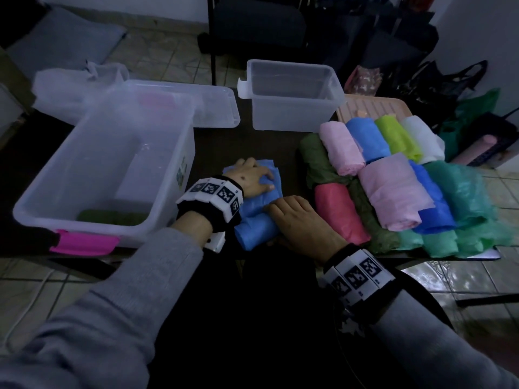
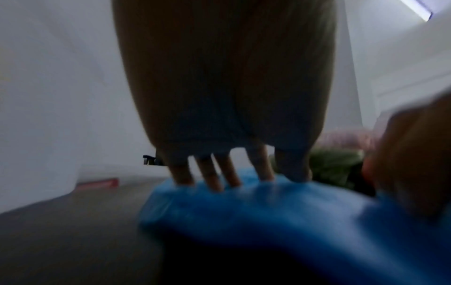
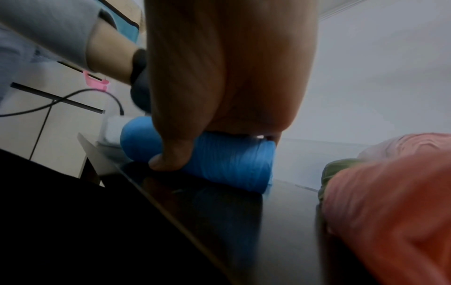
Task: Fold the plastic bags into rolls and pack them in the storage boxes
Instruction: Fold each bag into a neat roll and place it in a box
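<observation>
On the dark table [image 1: 213,144], just right of the large storage box [image 1: 84,175], the blue bag [image 1: 257,217] lies partly rolled, the left hand [image 1: 251,179] pressing its flat far end with straight fingers [image 2: 229,171] while the right hand [image 1: 300,220] grips the rolled near end, thumb curled beneath.

Large box [image 1: 106,164] left, small box [image 1: 292,94] behind — rolls [image 1: 393,186] right, on table [image 1: 213,147].

Blue bag [image 1: 261,209], dark desk [image 1: 213,147], clear boxes [image 1: 292,94], magenta latch [image 1: 84,242], pink, green, red, white rolls [image 1: 393,189], grey sleeves [image 1: 140,290], checkered wristbands [image 1: 216,192].
</observation>
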### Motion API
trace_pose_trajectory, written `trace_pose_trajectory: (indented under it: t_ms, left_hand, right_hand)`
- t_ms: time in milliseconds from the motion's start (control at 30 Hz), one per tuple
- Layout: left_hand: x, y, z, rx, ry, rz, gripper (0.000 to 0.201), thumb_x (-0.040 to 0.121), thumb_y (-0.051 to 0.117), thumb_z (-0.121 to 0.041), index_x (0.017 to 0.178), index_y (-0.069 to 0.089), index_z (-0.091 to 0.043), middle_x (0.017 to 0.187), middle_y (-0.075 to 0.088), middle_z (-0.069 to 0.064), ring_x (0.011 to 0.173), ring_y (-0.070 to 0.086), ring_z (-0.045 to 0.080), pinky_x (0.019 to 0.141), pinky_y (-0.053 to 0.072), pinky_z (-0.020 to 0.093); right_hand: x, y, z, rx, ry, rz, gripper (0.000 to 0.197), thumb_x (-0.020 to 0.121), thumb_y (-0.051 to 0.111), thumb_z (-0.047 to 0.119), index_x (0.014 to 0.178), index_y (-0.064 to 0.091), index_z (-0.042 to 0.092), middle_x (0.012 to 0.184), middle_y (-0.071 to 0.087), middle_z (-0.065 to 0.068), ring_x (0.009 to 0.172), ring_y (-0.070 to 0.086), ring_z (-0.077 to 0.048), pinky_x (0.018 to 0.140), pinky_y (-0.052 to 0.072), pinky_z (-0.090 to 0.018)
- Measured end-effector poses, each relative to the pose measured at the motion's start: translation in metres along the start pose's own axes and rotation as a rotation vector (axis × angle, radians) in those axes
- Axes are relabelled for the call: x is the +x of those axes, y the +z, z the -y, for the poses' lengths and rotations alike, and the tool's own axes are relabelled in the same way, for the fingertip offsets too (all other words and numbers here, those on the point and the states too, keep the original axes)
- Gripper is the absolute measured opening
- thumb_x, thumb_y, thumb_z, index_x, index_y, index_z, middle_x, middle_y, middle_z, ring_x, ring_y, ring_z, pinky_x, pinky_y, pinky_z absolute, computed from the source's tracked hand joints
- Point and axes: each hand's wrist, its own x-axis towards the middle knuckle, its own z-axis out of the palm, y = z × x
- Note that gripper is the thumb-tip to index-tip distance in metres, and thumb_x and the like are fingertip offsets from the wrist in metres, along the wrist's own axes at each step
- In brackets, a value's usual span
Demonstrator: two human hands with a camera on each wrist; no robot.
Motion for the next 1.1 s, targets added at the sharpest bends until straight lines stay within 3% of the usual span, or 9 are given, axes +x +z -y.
trace_pose_trajectory:
  t_ms: [100,200,400,500,567,667,833,967,1100]
  left_hand:
    - [0.003,0.004,0.010,-0.020,0.034,-0.031,0.038,0.096,0.043,-0.038,0.134,0.042,-0.040,0.147,0.026,0.003,0.136,0.023,0.027,0.109,0.025,0.048]
    - [0.003,-0.001,0.009,-0.040,0.059,0.005,0.040,0.097,0.044,-0.032,0.136,0.042,-0.037,0.149,0.026,0.003,0.136,0.025,0.026,0.112,0.025,0.046]
    - [-0.012,-0.006,0.011,-0.245,0.070,-0.147,0.051,0.094,0.054,-0.025,0.142,0.037,-0.024,0.149,0.031,0.002,0.136,0.032,0.019,0.110,0.025,0.031]
    - [-0.028,-0.006,0.009,-0.346,0.003,-0.291,0.031,0.092,0.057,-0.024,0.123,0.056,-0.020,0.129,0.048,0.003,0.115,0.048,0.015,0.094,0.036,0.026]
    - [-0.040,-0.006,0.007,-0.418,-0.050,-0.283,0.018,0.092,0.057,-0.026,0.107,0.063,-0.018,0.112,0.061,0.003,0.096,0.055,0.012,0.083,0.041,0.024]
    - [-0.060,-0.005,0.007,-0.506,-0.052,-0.226,0.014,0.091,0.058,-0.029,0.091,0.067,-0.017,0.096,0.070,0.000,0.081,0.060,0.007,0.083,0.046,0.023]
    - [-0.083,-0.004,0.011,-0.384,0.028,-0.050,0.040,0.084,0.067,-0.033,0.122,0.062,-0.023,0.123,0.061,-0.005,0.110,0.054,0.006,0.092,0.035,0.017]
    - [-0.077,0.000,0.012,-0.366,0.035,-0.013,0.054,0.082,0.070,-0.021,0.133,0.052,-0.024,0.139,0.050,-0.001,0.126,0.047,0.015,0.105,0.032,0.025]
    - [-0.067,0.003,0.014,-0.339,0.020,-0.012,0.050,0.090,0.058,-0.014,0.137,0.046,-0.026,0.142,0.046,0.001,0.128,0.045,0.018,0.108,0.034,0.030]
  right_hand:
    - [0.002,-0.008,0.005,-0.041,0.018,0.062,0.058,0.068,0.075,0.043,0.111,0.059,0.008,0.105,0.061,-0.010,0.098,0.060,-0.030,0.089,0.045,-0.043]
    - [0.003,-0.012,0.010,-0.098,0.043,0.138,0.058,0.084,0.060,0.045,0.129,0.044,0.013,0.128,0.047,-0.006,0.120,0.043,-0.025,0.101,0.029,-0.039]
    - [0.016,-0.024,0.009,0.045,0.158,0.316,0.068,0.083,0.060,0.051,0.134,0.035,0.014,0.133,0.041,-0.005,0.126,0.036,-0.023,0.102,0.028,-0.040]
    - [0.025,-0.029,0.002,0.208,0.210,0.352,0.066,0.079,0.066,0.050,0.125,0.038,0.011,0.127,0.047,-0.007,0.120,0.040,-0.025,0.099,0.031,-0.041]
    - [0.028,-0.029,-0.003,0.271,0.217,0.347,0.064,0.078,0.068,0.049,0.120,0.041,0.010,0.123,0.047,-0.008,0.116,0.041,-0.025,0.098,0.033,-0.041]
    - [0.031,-0.026,-0.011,0.314,0.225,0.294,0.062,0.078,0.067,0.050,0.122,0.047,0.011,0.122,0.041,-0.008,0.116,0.036,-0.024,0.102,0.033,-0.041]
    - [0.033,-0.022,-0.017,0.383,0.251,0.217,0.058,0.082,0.064,0.048,0.128,0.049,0.017,0.122,0.046,-0.007,0.116,0.038,-0.024,0.102,0.032,-0.041]
    - [0.027,-0.013,-0.006,0.247,0.270,-0.017,0.066,0.075,0.042,0.065,0.118,0.054,0.016,0.114,0.051,-0.005,0.106,0.044,-0.024,0.085,0.032,-0.033]
    - [0.020,-0.005,0.017,0.079,0.274,-0.144,0.051,0.079,0.042,0.045,0.104,0.063,0.005,0.097,0.062,-0.012,0.087,0.061,-0.031,0.074,0.050,-0.040]
